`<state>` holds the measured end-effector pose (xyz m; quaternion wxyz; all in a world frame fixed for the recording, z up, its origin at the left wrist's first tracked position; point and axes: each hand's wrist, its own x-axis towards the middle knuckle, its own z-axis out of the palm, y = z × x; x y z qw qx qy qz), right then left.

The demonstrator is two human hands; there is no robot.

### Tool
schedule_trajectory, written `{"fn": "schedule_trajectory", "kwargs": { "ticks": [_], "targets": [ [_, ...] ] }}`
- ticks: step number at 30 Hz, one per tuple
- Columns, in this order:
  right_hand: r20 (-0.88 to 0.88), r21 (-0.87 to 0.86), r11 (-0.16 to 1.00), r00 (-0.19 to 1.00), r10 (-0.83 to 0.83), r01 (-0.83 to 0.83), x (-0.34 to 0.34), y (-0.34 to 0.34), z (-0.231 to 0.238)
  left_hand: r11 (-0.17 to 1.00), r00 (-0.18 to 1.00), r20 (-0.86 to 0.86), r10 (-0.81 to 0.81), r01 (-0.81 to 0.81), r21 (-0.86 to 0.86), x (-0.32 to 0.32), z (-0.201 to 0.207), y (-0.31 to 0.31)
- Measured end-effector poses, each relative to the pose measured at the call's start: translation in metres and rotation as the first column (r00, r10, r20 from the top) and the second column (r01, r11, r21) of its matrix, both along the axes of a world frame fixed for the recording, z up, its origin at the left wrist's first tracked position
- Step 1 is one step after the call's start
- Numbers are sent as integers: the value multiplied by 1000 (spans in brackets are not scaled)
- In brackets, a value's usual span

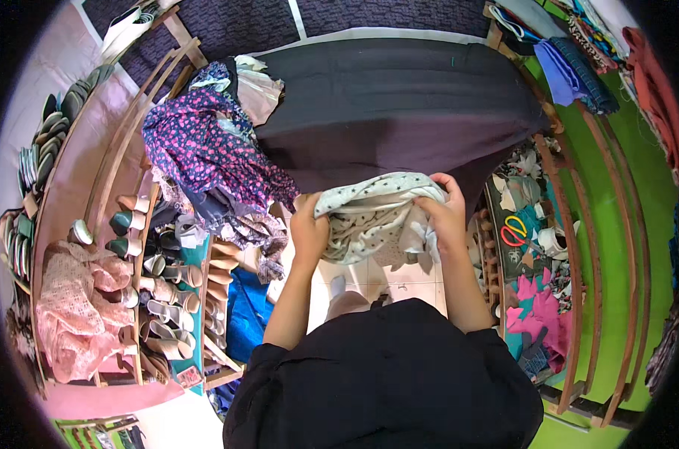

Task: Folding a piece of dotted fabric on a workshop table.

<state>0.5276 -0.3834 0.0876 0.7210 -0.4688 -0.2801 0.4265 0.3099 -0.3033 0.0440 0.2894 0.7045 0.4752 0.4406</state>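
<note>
Between my hands hangs a white garment [366,232] with a dark star print, bunched up and held above the floor. Its folded upper edge stretches from one hand to the other, so its full shape cannot be told. My left hand [309,228] is closed on its left end. At the opposite end my right hand [446,213] grips the fabric, thumb on the near side. Just beyond lies a dark cloth-covered table [384,97]. A heap of clothes with a navy and pink flowered fabric [205,146] spills over the table's left end.
Racks with several shoes [167,314] and a pink lace cloth [77,307] stand at left. To the right, a shelf holds fabric scraps, pink pieces [538,314] and scissors with red and yellow handles [514,230]. Folded clothes [571,71] lie on a wooden rack at far right.
</note>
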Motion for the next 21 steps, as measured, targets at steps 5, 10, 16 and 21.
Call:
{"fn": "schedule_trajectory", "kwargs": {
  "ticks": [5, 10, 16, 21],
  "targets": [
    [252, -47, 994, 962, 110, -101, 7, -7, -12, 1000, 975, 222, 18, -14, -22, 4, 13, -4],
    [476, -224, 937, 809, 345, -268, 24, -14, -20, 996, 949, 314, -10, 37, -78, 16, 34, -10],
    [863, -229, 954, 412, 292, -194, 6, -32, 19, 992, 954, 296, -49, 82, -100, 31, 58, -15],
    [962, -255, 935, 34, 271, -247, -49, -35, -4, 991, 842, 538, -43, 106, -87, 43, 67, -3]
  ]
}}
